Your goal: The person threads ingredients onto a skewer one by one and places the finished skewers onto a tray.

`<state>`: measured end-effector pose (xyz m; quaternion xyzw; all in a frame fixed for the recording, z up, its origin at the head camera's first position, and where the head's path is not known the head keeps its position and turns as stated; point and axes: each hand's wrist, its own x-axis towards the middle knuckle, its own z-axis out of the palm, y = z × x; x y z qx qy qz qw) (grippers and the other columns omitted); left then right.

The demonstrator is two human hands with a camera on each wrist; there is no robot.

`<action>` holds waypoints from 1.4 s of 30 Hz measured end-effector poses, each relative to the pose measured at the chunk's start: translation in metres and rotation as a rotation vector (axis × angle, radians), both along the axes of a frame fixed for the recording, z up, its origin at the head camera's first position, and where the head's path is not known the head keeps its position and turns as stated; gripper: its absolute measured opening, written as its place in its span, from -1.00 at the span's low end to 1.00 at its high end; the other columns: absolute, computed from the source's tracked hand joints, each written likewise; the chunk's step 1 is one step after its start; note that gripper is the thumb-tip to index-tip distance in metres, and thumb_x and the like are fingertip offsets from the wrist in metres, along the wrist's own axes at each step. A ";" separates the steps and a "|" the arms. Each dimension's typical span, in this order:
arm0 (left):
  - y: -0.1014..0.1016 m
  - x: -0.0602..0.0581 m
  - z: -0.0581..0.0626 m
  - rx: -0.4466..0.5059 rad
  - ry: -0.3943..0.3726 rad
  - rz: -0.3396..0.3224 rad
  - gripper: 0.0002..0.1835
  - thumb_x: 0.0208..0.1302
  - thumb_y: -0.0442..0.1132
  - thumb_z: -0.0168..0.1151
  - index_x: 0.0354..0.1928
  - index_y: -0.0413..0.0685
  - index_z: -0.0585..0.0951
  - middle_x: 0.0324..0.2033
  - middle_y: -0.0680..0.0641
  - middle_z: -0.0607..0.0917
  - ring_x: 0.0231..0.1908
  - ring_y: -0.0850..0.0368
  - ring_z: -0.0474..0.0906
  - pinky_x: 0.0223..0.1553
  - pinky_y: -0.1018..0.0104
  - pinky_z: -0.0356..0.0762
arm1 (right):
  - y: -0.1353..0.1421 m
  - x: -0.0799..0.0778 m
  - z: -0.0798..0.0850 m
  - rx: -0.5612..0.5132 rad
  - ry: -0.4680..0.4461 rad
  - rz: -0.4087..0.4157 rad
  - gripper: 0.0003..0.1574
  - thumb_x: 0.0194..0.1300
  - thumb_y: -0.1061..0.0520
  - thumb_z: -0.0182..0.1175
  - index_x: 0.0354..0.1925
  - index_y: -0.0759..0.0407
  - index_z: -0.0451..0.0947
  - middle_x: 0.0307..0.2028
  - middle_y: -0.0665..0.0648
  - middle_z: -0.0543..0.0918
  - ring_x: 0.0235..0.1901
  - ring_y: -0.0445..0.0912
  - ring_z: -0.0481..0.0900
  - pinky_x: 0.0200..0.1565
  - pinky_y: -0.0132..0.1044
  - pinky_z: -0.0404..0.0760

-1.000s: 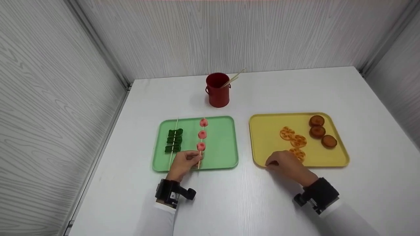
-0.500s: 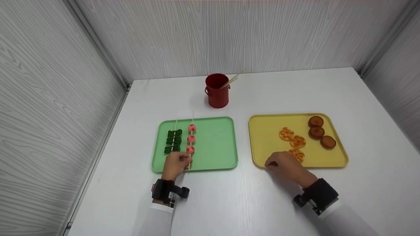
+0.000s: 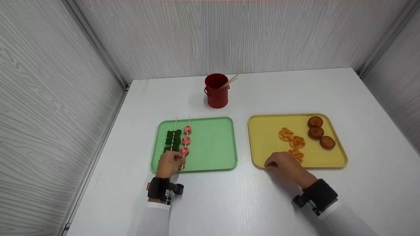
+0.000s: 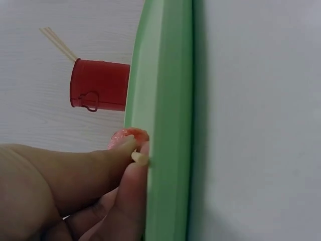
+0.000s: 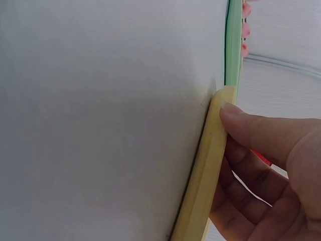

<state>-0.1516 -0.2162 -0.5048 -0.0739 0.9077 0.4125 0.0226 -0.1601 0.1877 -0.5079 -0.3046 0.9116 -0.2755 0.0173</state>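
Observation:
My left hand (image 3: 169,163) pinches the near end of a wooden skewer (image 4: 139,158) between thumb and fingers. Three round pink pieces (image 3: 186,140) are threaded on that skewer, which lies over the green tray (image 3: 213,144). Just left of it on the same tray is a second skewer with folded dark green pieces (image 3: 173,141); the hand hides its near end. At the near left corner of the yellow tray (image 3: 265,137), my right hand (image 3: 284,164) grips the rim, thumb outside and curled fingers inside in the right wrist view.
Three orange lattice slices (image 3: 297,142) and three brown round pieces (image 3: 316,132) lie on the yellow tray. Behind the trays, a red bucket (image 3: 217,95) holds several thin sticks (image 3: 234,78). Pale walls enclose the white table (image 3: 229,203) at the back and sides.
My left hand has shifted the skewer of pink pieces leftward across the green tray, close to the green skewer. The right hand has stayed at the yellow tray's corner.

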 end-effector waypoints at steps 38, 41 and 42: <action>0.091 -0.082 0.079 -0.159 0.364 -0.162 -0.78 0.34 -0.20 0.26 -0.13 -0.20 0.72 -0.27 -0.14 0.76 -0.23 0.03 0.69 -0.19 0.15 0.64 | 0.001 0.002 0.000 -0.022 0.018 0.017 -0.86 0.08 0.41 0.37 -0.35 0.25 0.73 -0.41 0.10 0.72 -0.37 -0.03 0.66 -0.28 -0.22 0.67; 0.098 -0.088 0.081 -0.139 0.370 -0.168 -0.77 0.35 -0.18 0.25 -0.09 -0.18 0.72 -0.25 -0.13 0.76 -0.21 0.05 0.69 -0.18 0.17 0.63 | 0.001 0.002 0.000 -0.014 0.010 0.009 -0.86 0.08 0.40 0.37 -0.34 0.25 0.73 -0.40 0.11 0.72 -0.37 -0.03 0.66 -0.28 -0.21 0.67; 0.100 -0.090 0.081 -0.133 0.373 -0.169 -0.76 0.35 -0.18 0.25 -0.09 -0.18 0.72 -0.24 -0.12 0.76 -0.21 0.05 0.68 -0.17 0.17 0.63 | 0.001 0.002 0.000 -0.012 0.004 0.005 -0.86 0.08 0.40 0.37 -0.34 0.25 0.73 -0.39 0.11 0.72 -0.37 -0.03 0.66 -0.28 -0.21 0.68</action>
